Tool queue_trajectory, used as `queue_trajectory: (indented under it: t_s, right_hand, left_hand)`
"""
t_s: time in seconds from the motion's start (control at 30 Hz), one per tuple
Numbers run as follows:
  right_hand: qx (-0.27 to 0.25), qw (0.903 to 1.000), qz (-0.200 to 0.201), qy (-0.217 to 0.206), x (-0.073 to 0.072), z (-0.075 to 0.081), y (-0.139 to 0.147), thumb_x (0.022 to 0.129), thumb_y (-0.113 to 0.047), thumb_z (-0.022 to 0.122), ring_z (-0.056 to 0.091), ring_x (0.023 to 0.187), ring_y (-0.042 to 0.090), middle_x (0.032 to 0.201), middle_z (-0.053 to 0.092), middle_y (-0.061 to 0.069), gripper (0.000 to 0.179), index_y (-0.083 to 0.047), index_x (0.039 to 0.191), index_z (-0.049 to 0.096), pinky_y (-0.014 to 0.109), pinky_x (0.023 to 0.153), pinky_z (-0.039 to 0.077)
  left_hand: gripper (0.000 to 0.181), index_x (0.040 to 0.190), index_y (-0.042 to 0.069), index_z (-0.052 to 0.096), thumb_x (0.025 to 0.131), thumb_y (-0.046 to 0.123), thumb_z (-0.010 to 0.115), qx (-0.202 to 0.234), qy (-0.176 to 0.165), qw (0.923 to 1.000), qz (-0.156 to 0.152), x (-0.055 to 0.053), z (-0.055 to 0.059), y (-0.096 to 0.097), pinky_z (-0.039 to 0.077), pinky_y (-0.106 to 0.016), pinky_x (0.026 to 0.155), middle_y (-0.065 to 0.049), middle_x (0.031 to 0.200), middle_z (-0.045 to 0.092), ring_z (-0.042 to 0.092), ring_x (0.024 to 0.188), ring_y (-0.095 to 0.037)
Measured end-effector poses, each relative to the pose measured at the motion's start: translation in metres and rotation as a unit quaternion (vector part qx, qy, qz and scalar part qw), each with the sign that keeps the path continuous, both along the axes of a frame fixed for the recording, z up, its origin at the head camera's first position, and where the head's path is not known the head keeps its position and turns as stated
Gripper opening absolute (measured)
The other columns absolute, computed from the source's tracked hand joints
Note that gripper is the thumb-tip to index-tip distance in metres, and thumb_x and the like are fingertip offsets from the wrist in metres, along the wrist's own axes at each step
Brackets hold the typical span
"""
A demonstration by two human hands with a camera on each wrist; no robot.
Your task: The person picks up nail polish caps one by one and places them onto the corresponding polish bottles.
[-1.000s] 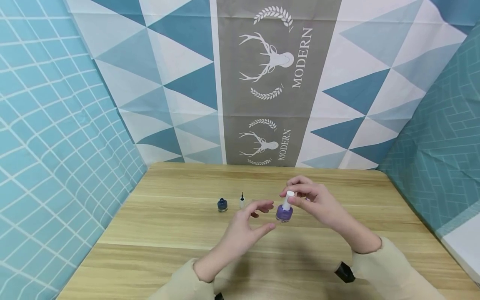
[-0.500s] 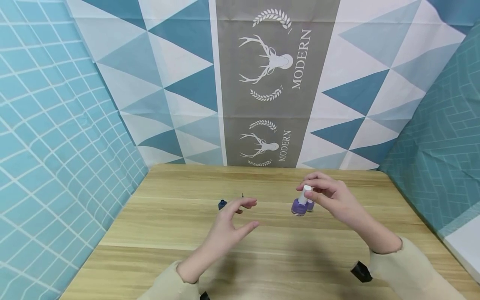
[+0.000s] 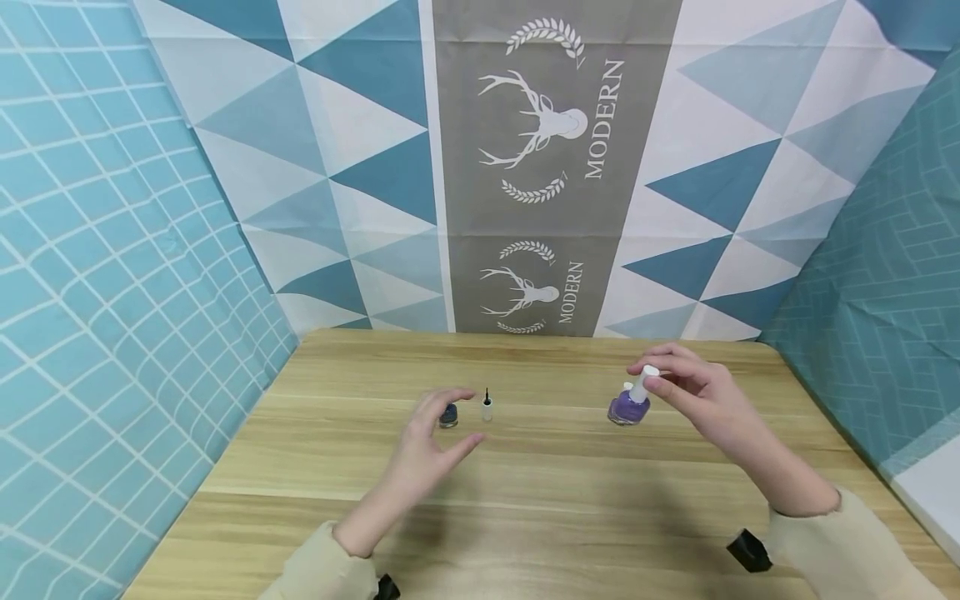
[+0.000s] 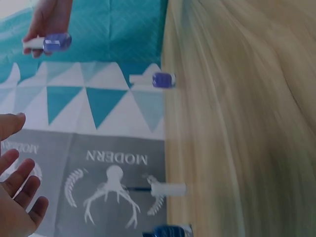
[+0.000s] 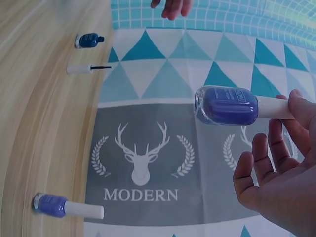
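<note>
My right hand (image 3: 708,400) pinches the white cap of a purple nail polish bottle (image 5: 229,106) between thumb and fingers, holding it tilted above the table. A second purple nail polish bottle (image 5: 52,205) with its white cap on stands on the table; the held bottle partly hides it in the head view. My left hand (image 3: 416,454) hovers with fingers and thumb apart, nothing between them. Beyond its fingers stand an uncapped dark blue nail polish bottle (image 3: 448,416), partly covered by the hand, and a white cap (image 3: 487,410) with its brush pointing up.
The wooden table (image 3: 510,517) ends at a patterned backdrop (image 3: 517,167). Blue tiled cloth (image 3: 112,250) hangs on the left and teal cloth (image 3: 885,250) on the right. A white block-like surface (image 3: 930,483) lies at the right edge.
My right hand has carried the purple nail polish bottle to the right, over beside the standing one. My left hand has drawn away to the left, uncovering the brush cap.
</note>
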State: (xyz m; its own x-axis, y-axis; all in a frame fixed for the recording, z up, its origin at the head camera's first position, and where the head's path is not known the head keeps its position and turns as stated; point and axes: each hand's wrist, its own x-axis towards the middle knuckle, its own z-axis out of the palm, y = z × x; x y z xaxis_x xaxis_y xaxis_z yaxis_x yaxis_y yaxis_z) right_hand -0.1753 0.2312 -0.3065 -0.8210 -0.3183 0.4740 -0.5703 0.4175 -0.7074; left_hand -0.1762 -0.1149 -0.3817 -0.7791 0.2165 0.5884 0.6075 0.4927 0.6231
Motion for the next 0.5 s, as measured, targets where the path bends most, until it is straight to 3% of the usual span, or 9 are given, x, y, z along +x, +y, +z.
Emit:
queue_trajectory:
  t_s: [0.27, 0.5]
  right_hand:
    - [0.01, 0.9991, -0.042, 0.0, -0.001, -0.006, 0.012, 0.092, -0.004, 0.058, 0.059, 0.086, 0.009, 0.111, 0.057, -0.008, 0.021, -0.006, 0.111, 0.067, 0.014, 0.074, 0.048]
    - [0.019, 0.997, -0.075, -0.001, -0.007, -0.017, 0.024, 0.094, -0.009, 0.056, 0.056, 0.094, 0.002, 0.112, 0.055, -0.011, 0.021, -0.006, 0.113, 0.066, 0.008, 0.078, 0.045]
  left_hand:
    - [0.066, 0.131, 0.011, 0.052, 0.071, 0.016, 0.082, -0.016, -0.018, 0.9996, 0.013, -0.015, -0.013, -0.017, 0.035, -0.051, 0.105, -0.006, 0.133, 0.052, 0.044, 0.125, -0.025]
    - [0.071, 0.135, 0.013, 0.048, 0.073, 0.02, 0.081, -0.023, -0.06, 0.9974, 0.033, -0.029, -0.026, -0.032, 0.032, -0.054, 0.106, -0.007, 0.139, 0.046, 0.039, 0.13, -0.029]
